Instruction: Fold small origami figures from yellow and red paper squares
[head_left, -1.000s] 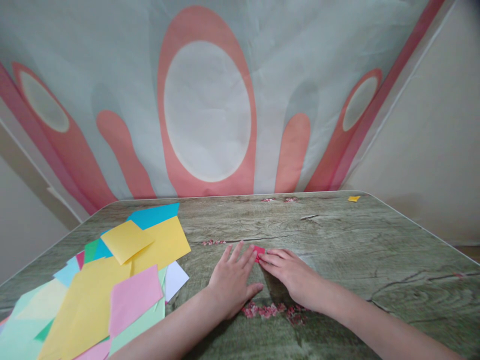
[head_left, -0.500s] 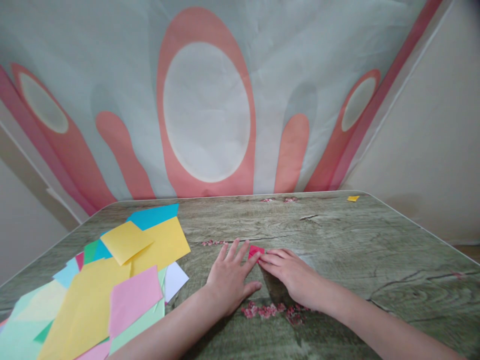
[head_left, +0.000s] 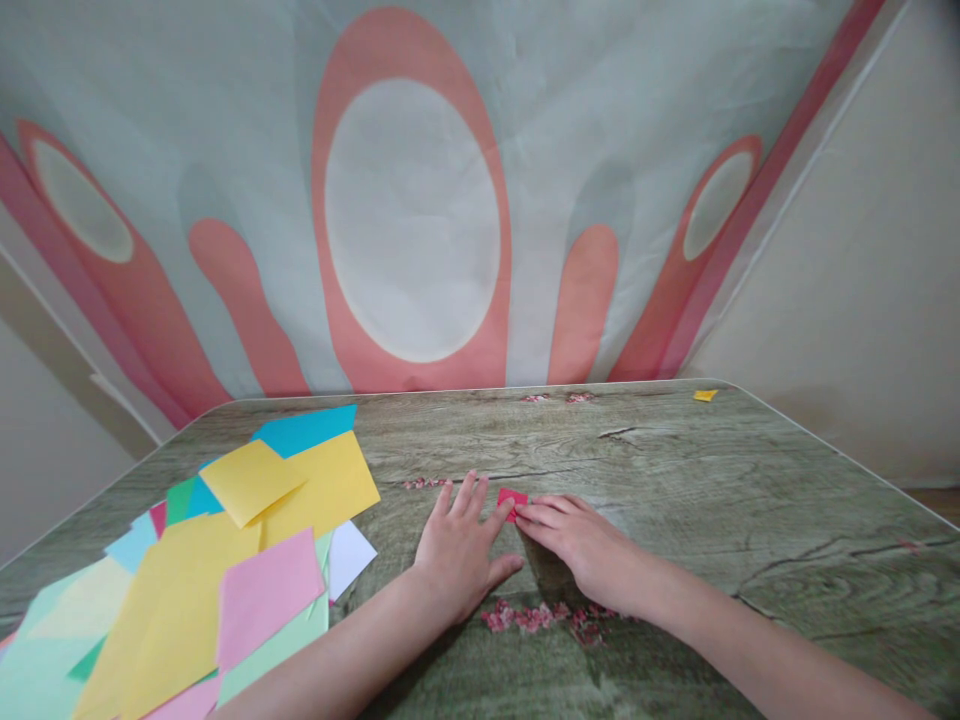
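A small folded piece of red paper (head_left: 512,498) lies on the table between my two hands. My left hand (head_left: 461,550) rests palm down to its left with fingers spread, its index fingertip pressing the paper's lower edge. From the other side, my right hand (head_left: 577,545) has its fingers bunched together at the paper's lower right corner. The right thumb is hidden beneath those fingers. Part of the paper's lower edge is covered by fingertips.
A loose pile of coloured paper sheets covers the table's left side, with a yellow sheet (head_left: 176,600) and a pink one (head_left: 270,598) on top. A small yellow paper piece (head_left: 705,396) lies at the far right. A printed backdrop (head_left: 412,220) hangs behind the wood-patterned table (head_left: 712,480).
My left index finger has shifted slightly on the red paper, and a little more of its top shows. The hands otherwise stay in place; the view has tilted a touch.
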